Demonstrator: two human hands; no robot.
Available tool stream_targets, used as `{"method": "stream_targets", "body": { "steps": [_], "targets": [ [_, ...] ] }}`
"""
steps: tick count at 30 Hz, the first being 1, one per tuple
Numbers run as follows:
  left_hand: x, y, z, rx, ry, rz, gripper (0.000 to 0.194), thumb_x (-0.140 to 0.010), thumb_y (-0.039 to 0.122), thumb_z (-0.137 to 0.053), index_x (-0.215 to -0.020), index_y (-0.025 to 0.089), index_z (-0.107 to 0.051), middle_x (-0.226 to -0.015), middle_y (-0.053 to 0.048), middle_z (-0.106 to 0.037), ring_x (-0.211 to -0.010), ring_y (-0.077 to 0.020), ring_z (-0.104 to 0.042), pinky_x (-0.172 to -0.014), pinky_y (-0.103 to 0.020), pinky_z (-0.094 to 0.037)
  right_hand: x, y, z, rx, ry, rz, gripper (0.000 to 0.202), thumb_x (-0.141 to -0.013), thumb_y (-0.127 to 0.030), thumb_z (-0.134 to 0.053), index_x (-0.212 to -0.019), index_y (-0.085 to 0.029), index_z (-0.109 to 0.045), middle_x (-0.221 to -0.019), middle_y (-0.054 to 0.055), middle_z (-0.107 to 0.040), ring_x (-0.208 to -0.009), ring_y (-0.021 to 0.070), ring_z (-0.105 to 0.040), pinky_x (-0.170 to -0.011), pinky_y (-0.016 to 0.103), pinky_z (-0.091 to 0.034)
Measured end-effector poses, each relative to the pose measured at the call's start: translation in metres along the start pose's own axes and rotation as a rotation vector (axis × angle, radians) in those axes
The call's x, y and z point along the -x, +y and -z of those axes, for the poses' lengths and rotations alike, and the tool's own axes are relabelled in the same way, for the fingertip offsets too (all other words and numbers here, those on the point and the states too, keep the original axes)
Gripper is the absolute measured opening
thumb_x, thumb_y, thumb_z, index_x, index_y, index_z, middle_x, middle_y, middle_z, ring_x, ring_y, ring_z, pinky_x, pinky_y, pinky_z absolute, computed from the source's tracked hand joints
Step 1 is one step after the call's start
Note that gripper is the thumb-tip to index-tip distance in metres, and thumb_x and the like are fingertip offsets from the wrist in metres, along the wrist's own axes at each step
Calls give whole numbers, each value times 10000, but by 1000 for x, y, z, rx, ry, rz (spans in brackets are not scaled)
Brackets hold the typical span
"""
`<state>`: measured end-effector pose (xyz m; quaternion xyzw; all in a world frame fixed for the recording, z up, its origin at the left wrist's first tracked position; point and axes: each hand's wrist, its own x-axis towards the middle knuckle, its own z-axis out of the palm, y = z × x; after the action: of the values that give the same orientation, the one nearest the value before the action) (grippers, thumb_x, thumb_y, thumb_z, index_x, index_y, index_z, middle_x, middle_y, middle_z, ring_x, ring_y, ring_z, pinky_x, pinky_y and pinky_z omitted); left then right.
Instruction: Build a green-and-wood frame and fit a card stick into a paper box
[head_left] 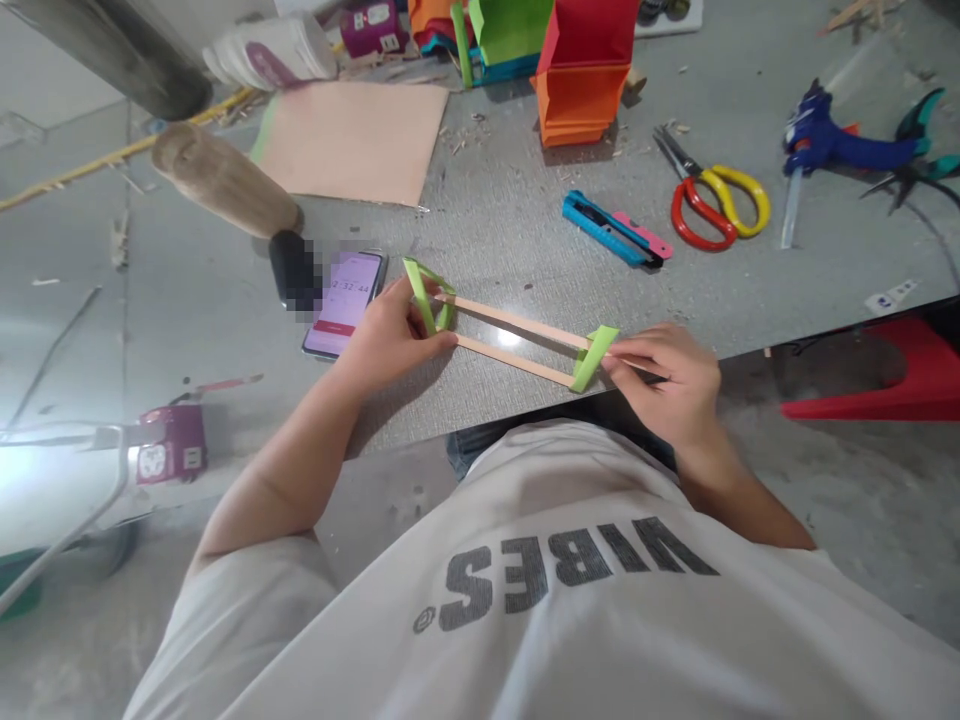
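Two pale wooden sticks [517, 361] run side by side between two light green paper frames, making one long open framework. My left hand [390, 340] grips its left end, fingers behind the left green paper frame [421, 296] and thumb against the near stick. At the other end, my right hand [667, 378] pinches something thin and pale beside the right green paper frame [596, 358]; the fingers partly hide it, perhaps another wooden stick. The framework is held low over the grey table, near its front edge. Just left of my left hand lies a phone [343, 300] showing a timer.
Behind the framework lie a blue utility knife [611, 230], scissors [712, 195] and a blue glue gun [847, 145]. Orange and red folded paper [585, 80] stands at the back. A tan sheet [356, 140] and white bottle [274, 50] are at back left. Another person's arm [225, 180] reaches in.
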<state>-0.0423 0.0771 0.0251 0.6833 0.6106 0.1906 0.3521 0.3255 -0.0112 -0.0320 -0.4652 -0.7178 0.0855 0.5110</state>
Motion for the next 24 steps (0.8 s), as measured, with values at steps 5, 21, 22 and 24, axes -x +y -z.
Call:
{"method": "stream_targets", "body": {
  "steps": [5, 21, 22, 24],
  "targets": [
    [1, 2, 3, -34, -32, 6, 617, -793, 341, -984, -1366, 285, -763, -1069, -11, -731, -782, -179, -688, -791, -381, -644, 4, -11, -1, 119, 19, 11, 153, -1079, -183, -822, -1061, -329, -862, -882, 16, -895, -768, 255, -838, -757, 431, -648],
    [-18, -3, -28, -357, 203, -85, 342, -1016, 401, -796, -1327, 287, -878, -1255, -67, -792, -798, -185, -677, -862, -402, -612, 25, -5, -15, 453, -20, -95, 150, -1143, -272, -720, -1125, -300, -867, -1082, 99, -857, -959, 292, -772, -895, 481, -569],
    [-18, -3, -29, -371, 205, -87, 346, -1021, 397, -789, -1337, 291, -883, -1255, -68, -796, -804, -190, -684, -858, -399, -609, 26, -6, -14, 471, -22, -106, 151, -1141, -278, -718, -1115, -299, -865, -1077, 101, -858, -956, 293, -771, -889, 483, -560],
    [-18, -2, -29, -378, 197, -99, 334, -1031, 396, -783, -1331, 299, -894, -1251, -71, -800, -824, -203, -701, -849, -393, -610, 28, -7, -12, 501, -7, -111, 153, -1133, -273, -720, -1079, -298, -862, -1051, 96, -863, -939, 290, -777, -867, 479, -546]
  ]
}}
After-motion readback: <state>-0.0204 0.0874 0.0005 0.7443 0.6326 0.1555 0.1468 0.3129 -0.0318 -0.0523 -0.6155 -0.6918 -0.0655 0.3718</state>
